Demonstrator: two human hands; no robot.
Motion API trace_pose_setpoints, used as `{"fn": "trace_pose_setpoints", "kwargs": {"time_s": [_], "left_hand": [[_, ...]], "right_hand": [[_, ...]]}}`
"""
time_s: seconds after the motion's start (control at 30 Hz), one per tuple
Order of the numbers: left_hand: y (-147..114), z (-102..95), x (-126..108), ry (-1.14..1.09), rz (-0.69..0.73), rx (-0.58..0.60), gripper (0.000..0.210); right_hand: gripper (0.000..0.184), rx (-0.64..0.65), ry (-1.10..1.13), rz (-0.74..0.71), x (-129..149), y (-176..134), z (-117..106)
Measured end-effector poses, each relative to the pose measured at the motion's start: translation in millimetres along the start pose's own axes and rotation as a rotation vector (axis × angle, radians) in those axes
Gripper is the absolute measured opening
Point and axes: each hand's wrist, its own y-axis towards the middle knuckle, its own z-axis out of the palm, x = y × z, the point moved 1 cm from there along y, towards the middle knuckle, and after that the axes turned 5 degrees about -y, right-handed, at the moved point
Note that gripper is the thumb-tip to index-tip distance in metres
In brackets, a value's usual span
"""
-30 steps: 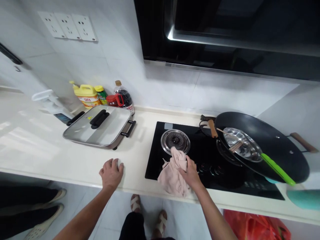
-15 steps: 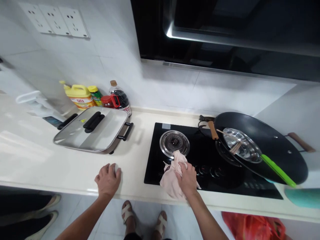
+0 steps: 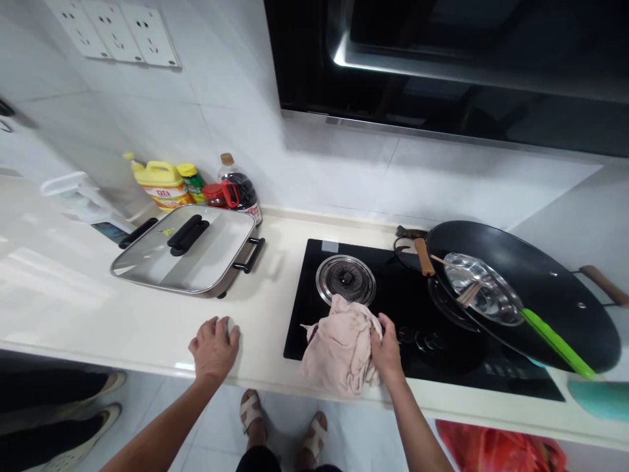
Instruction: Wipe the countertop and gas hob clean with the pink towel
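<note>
My right hand [image 3: 387,349] grips the right edge of a pale pink cloth [image 3: 340,347], with fingers and thumb closed on its folds. The cloth lies bunched over the front left part of the black gas cooktop [image 3: 393,275] and hangs over the counter's front edge. Just behind it is the round left burner [image 3: 346,279], its near rim partly covered. On the white countertop [image 3: 147,324], left of the cooktop, rests my left hand [image 3: 214,346], palm down, fingers somewhat bent and apart, holding nothing.
A lidded electric pan [image 3: 196,269] stands at left, before detergent [image 3: 164,185] and a dark sauce bottle [image 3: 240,190]. On the right burner a large wok [image 3: 535,262] holds a metal bowl and a green-handled utensil [image 3: 557,342]. A range hood [image 3: 442,98] overhangs. Another person's legs [image 3: 54,400] show lower left.
My right hand has moved slightly right and down, from the cloth's top to its right side. The cloth now looks more bunched and spread leftward. My left hand stays on the counter.
</note>
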Motion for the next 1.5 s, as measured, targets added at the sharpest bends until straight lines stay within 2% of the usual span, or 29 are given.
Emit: {"fn": "trace_pose_setpoints", "kwargs": {"time_s": [0.07,0.13,0.2,0.27,0.33,0.5,0.57,0.6,0.7,0.73,0.8,0.83,0.9,1.0,1.1,1.23,1.3,1.37,1.43,1.5], "left_hand": [[0.2,-0.8,-0.3,0.002,0.002,0.013,0.048],[0.1,-1.9,-1.0,0.009,0.001,0.028,0.048],[-0.5,-2.6,-1.9,0.012,-0.002,0.038,0.049],[-1.2,-2.4,-2.9,0.011,-0.007,0.040,0.049],[-1.5,-1.7,-3.5,0.011,-0.006,0.032,0.048],[0.7,-3.1,-0.2,-0.003,0.015,-0.016,0.045],[-4.1,-4.4,-0.5,-0.040,0.028,-0.043,0.042],[-10.1,-4.5,-3.0,-0.071,0.050,-0.067,0.041],[-45.3,-0.2,-27.0,-0.230,0.246,-0.099,0.036],[-61.2,2.7,-41.3,-0.304,0.359,-0.054,0.033],[-92.2,8.6,-76.0,-0.397,0.547,0.134,0.035],[-104.8,10.4,-93.9,-0.399,0.573,0.218,0.040],[-120.5,10.3,-125.2,-0.340,0.530,0.366,0.043],[-123.6,2.2,-148.2,-0.257,0.461,0.545,0.031],[-118.5,-8.2,-139.8,-0.262,0.453,0.637,0.020],[-124.1,-19.6,-106.9,-0.255,0.430,0.728,0.019],[-130.7,-29.5,-93.6,-0.271,0.446,0.749,0.016],[-134.6,-47.1,-86.4,-0.384,0.484,0.722,0.011],[-133.4,-73.6,-85.0,-0.604,0.521,0.699,0.008],[-128.3,-105.9,-87.6,-0.835,0.527,0.750,0.005]], "right_hand": [[0.068,-0.069,-0.136,-0.118,7.1,-3.7,-9.0],[0.058,-0.106,-0.310,-0.283,18.5,-7.8,-14.2],[0.043,-0.042,-0.440,-0.419,31.5,-8.9,-12.8],[0.035,0.096,-0.531,-0.511,44.4,-5.1,-4.6],[0.035,0.251,-0.633,-0.584,56.2,3.2,9.0],[0.065,0.696,-0.903,-0.739,74.6,27.0,50.2],[0.066,0.809,-0.950,-0.738,76.2,33.2,59.5],[0.059,0.833,-0.955,-0.735,76.0,35.2,61.2],[0.033,0.794,-0.943,-0.717,70.8,36.4,55.4],[0.027,0.762,-0.939,-0.700,67.7,35.0,51.1],[0.020,0.694,-0.931,-0.650,59.7,28.5,42.1],[0.017,0.662,-0.925,-0.621,55.1,23.3,37.9],[0.013,0.601,-0.910,-0.566,44.7,9.2,30.8],[0.011,0.512,-0.887,-0.513,26.4,-18.0,20.2],[0.008,0.399,-0.802,-0.534,6.5,-45.4,2.6],[0.012,0.272,-0.753,-0.626,-7.1,-78.0,-33.9],[0.016,0.303,-0.729,-0.709,-3.1,-93.4,-52.1],[0.013,0.400,-0.615,-0.764,6.1,-107.3,-66.8],[0.007,0.470,-0.475,-0.672,15.8,-117.2,-77.1],[0.008,0.475,-0.396,-0.464,23.3,-122.5,-83.2]]}}
